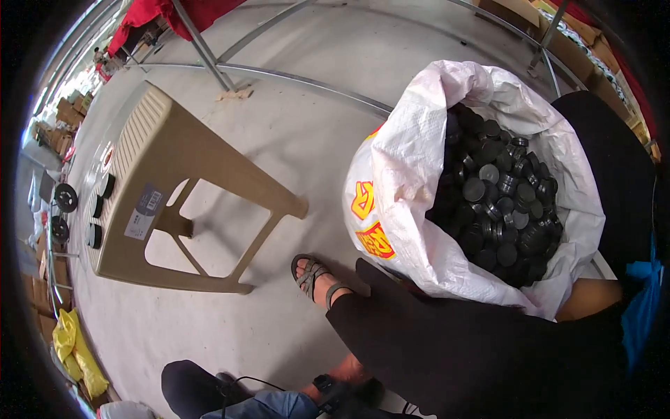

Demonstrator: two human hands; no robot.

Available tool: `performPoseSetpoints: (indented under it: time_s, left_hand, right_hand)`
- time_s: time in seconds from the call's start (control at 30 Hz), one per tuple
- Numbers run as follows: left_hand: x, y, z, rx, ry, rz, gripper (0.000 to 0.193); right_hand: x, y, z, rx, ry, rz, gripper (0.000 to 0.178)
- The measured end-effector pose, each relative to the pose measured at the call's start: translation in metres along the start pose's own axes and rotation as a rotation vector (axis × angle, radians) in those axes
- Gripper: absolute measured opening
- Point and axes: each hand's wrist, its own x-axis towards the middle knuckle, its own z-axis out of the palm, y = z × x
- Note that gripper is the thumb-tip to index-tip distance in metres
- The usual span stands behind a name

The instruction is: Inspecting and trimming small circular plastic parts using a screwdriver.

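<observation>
Closest to me, dark trouser legs (pixel 447 342) flank a white woven sack (pixel 412 167), its mouth tilted open. Loose black discs (pixel 488 188) fill the inside. I can't see either of the person's hands, so how far open they are, or what they hold, I cannot tell. The sack's soft rim looks my main worry: a bumped knee could sag it and spill discs. A sandalled foot (pixel 317 283) rests near, and dropped discs might roll under it. Beyond, pale floor (pixel 300 328) gives room for reaching towards a tan stool (pixel 202 153). Three black pieces (pixel 96 206) sit near the seat's edge, where a nudge could topple them. Farther off, a metal rail (pixel 307 79) bounds the space.
</observation>
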Motion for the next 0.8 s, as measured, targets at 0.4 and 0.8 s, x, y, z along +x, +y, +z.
performPoseSetpoints:
  time_s: [0.4,0.8]
  left_hand:
    - [0.014,0.164,0.033,-0.257,0.199,-0.517,0.035]
    - [0.009,0.155,0.024,-0.584,0.300,-0.511,0.027]
  right_hand:
    - [-0.028,0.017,0.010,0.177,-0.092,0.137,0.020]
    - [-0.088,0.009,-0.001,0.322,-0.097,0.325,0.020]
